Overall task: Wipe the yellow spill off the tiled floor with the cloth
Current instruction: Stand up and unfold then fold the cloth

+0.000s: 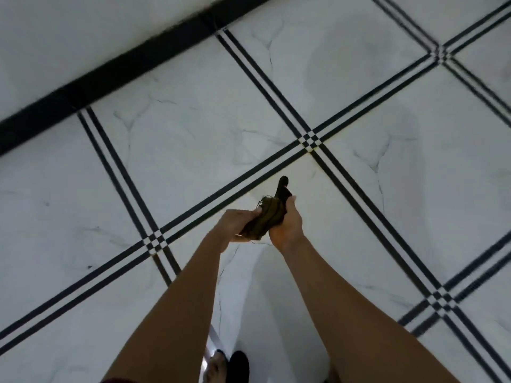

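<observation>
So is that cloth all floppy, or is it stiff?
Probably floppy: the cloth is bunched into folds between the left hand and the right hand, and a dark end pokes out loosely. It also looks light, since the fingers alone hold it up.

Floor: white marble-look tiled floor (pixel 193 139) with faint grey veins.
Joints: tiles are parted by paired black stripes (pixel 265 87) that cross in small checkered squares (pixel 310 140).
Far edge: a broad black band (pixel 110 78) runs diagonally at upper left.
On it: a person's foot (pixel 214 367) and dark shoe (pixel 240 366) stand at the bottom edge.
Spill: faint yellowish tint near the central crossing; unclear.
</observation>
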